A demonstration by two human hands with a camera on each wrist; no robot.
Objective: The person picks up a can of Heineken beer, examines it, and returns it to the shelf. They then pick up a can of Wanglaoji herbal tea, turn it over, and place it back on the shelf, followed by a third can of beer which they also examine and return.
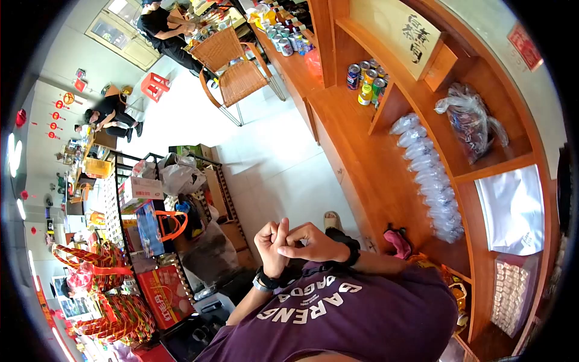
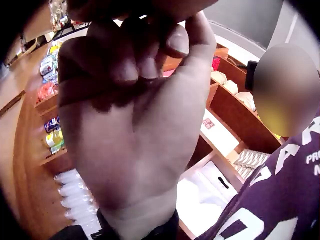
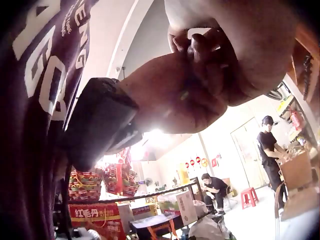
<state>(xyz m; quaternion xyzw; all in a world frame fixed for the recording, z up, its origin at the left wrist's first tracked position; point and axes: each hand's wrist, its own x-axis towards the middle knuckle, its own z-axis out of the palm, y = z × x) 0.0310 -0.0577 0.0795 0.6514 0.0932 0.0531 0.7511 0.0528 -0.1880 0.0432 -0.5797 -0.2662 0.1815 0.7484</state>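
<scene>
Purple T-shirt (image 1: 356, 308) with pale lettering covers your torso, just below your two hands in the head view. Your left hand (image 1: 272, 242) and right hand (image 1: 310, 242) are together, touching at the curled fingers, with one left finger pointing up. Wooden shelves (image 1: 362, 142) hold cans (image 1: 365, 95) and a row of clear plastic-wrapped items (image 1: 429, 181) to your right.

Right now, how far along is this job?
Apparently done: clear plastic-wrapped items lie in a row on the orange-brown wooden shelving. In hand: no item visible; left hand and right hand touch, fingers curled. Left to do: unclear, nothing unfinished shows between them.
</scene>
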